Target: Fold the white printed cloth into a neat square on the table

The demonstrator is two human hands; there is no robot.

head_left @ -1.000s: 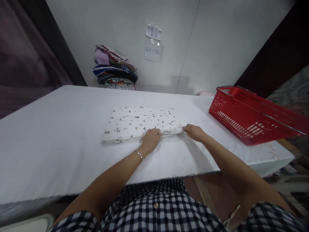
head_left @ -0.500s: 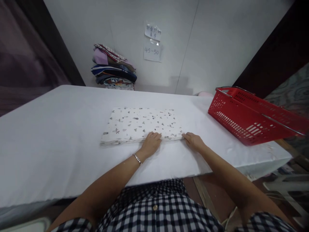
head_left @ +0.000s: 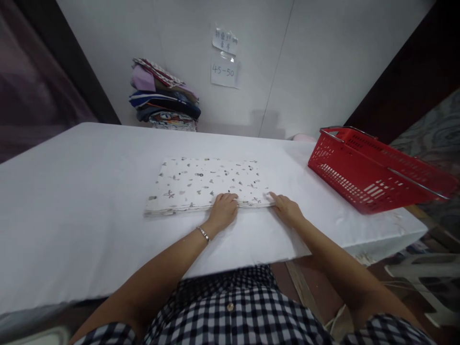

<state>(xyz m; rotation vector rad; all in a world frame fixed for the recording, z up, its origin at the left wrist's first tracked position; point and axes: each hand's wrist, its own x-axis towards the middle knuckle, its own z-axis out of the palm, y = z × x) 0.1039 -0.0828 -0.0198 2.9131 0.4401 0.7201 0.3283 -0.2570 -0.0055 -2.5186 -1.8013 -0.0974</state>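
White cotton-looking cloth (head_left: 204, 184) with small grey-brown prints, folded in layers, lies flat on the table (head_left: 89, 206), set in from the near edge and around mid-length. I have the left hand (head_left: 223, 210) on the cloth's near folded edge, right of its middle: fingers close together, laid over the top; thumb hidden, so I can't tell if it pinches. Right hand (head_left: 286, 209) is at the cloth's near right corner, index finger out along the top, other fingers curled; can't tell whether layers are pinched there either. Layers show along the near side, slightly wavy between the hands. Bracelet (head_left: 203, 234) on left wrist. Red basket (head_left: 370, 172), wire handles, at the table's right end, well apart from the cloth. Stack of folded fabrics (head_left: 165, 98) just past the far edge, left of two paper signs (head_left: 224, 72) on the wall (head_left: 316, 62); lower one reads 45-50.
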